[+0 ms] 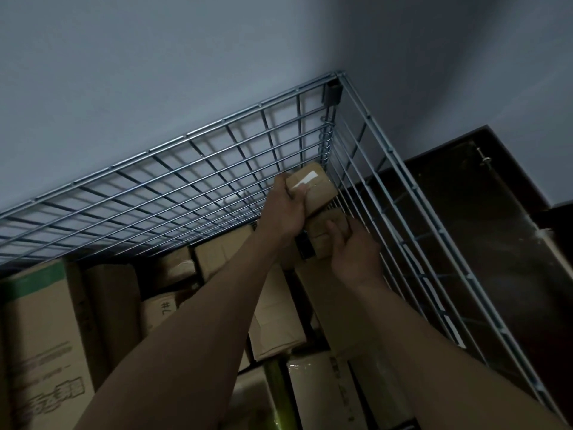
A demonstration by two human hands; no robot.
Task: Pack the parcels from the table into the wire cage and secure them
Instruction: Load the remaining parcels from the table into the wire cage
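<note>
Reaching with both arms toward the far right corner of the wire cage [204, 128]. Gripping a small brown parcel [313, 184] in the left hand [286, 209], with fingers curled round its near end and a white label strip on its top face. Held high, close to the mesh beside the corner post. Holding a second small parcel [324, 235] in the right hand [353, 249], just under the first and touching it, with the thumb laid across its face. Possibly a dark strap or patch at that parcel's lower left edge; too dim to tell. Below the arms, cardboard boxes [46, 321] stacked close inside the cage, with a large green-banded one at the left. Outside the mesh at the right, a dark wooden cabinet [496, 197] against a pale grey wall [155, 72].
</note>
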